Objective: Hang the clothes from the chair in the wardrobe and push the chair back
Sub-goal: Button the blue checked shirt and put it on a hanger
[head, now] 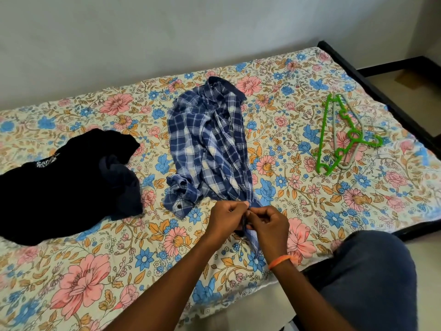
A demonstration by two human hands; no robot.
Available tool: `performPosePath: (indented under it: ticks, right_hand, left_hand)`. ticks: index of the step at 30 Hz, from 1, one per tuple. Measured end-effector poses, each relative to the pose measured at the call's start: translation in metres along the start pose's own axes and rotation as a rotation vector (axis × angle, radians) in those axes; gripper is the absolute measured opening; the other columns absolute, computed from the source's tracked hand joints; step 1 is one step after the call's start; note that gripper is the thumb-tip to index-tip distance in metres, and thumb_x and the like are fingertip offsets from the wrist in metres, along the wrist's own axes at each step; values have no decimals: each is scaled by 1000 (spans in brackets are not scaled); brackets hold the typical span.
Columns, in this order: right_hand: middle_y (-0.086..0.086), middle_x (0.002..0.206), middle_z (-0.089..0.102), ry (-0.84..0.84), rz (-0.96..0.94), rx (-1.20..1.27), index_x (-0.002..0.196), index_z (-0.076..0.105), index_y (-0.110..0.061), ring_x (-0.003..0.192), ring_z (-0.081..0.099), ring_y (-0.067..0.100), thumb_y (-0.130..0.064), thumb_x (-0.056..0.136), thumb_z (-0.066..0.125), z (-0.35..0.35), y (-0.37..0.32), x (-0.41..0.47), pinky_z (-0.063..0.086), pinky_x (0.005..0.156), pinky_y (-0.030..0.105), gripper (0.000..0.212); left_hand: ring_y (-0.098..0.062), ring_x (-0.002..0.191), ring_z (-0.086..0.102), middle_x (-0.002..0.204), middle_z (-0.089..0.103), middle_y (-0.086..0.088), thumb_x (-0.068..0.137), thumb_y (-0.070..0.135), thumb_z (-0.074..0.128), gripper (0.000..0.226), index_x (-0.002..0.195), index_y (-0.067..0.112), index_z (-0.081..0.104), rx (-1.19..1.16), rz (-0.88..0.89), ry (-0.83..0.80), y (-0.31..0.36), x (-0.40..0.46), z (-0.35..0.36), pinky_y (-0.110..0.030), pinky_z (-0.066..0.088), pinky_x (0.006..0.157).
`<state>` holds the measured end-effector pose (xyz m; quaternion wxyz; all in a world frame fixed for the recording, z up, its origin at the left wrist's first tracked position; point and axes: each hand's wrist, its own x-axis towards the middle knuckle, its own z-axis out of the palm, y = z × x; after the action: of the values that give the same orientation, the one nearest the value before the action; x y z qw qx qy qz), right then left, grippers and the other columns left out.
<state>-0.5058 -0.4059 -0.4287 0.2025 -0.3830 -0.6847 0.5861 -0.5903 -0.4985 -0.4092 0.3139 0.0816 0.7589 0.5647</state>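
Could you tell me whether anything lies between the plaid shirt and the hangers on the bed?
Nothing visible does: only bare floral bedsheet separates the plaid shirt, pinched by both hands, from the green hanger.

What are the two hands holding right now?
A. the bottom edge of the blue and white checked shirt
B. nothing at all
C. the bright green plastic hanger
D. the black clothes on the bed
A: the left hand and the right hand both pinch the near hem of the blue and white checked shirt spread on the flowered bed sheet.

Single head view, looking forward and down across bed [95,271], hands [248,218] close below.
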Motion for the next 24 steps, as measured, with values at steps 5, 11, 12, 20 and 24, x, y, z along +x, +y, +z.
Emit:
performPosePath:
  ticks: [5, 11, 12, 20, 24]
  right_hand:
    - [3, 77, 71, -18, -22, -32, 75, 70, -19, 73, 71, 21, -7, 78, 80, 0, -1, 0, 60, 65, 31, 16]
    - [10, 78, 75, -31, 200, 200, 85, 74, -4, 75, 74, 25, -3, 78, 79, -1, -6, 0, 62, 69, 35, 9]
    - [11, 79, 75, -41, 216, 221, 85, 74, -4, 77, 74, 25, -3, 79, 79, -1, -7, -1, 62, 70, 36, 8]
    - [17, 86, 73, -78, 347, 346, 89, 69, 0, 79, 73, 27, -1, 88, 68, 0, -10, 1, 61, 66, 32, 2]
    - [18, 89, 72, -199, 524, 462, 94, 66, 2, 80, 70, 28, 2, 89, 64, -10, -7, 12, 60, 68, 36, 6]
  left_hand:
    - [-35, 77, 73, 82, 75, -11, 91, 20, 68, 16, 81, 12, 78, -70, -30, -10, -1, 2, -3, -49, 62, 70]
    - [-14, 63, 63, 76, 73, -3, 89, 21, 71, 11, 92, 12, 76, -272, -303, -50, 2, 1, -3, -22, 47, 52]
    - [-13, 63, 61, 74, 71, -1, 89, 21, 72, 8, 89, 14, 75, -297, -361, -56, 2, 1, -4, -22, 45, 52]
    - [-25, 79, 63, 88, 71, -14, 100, 19, 56, 21, 97, 2, 67, -253, -320, -128, -4, 0, 2, -34, 51, 71]
    - [-25, 80, 65, 97, 71, -21, 102, 20, 52, 24, 101, 0, 65, -166, -240, -114, -11, -1, 1, -42, 56, 76]
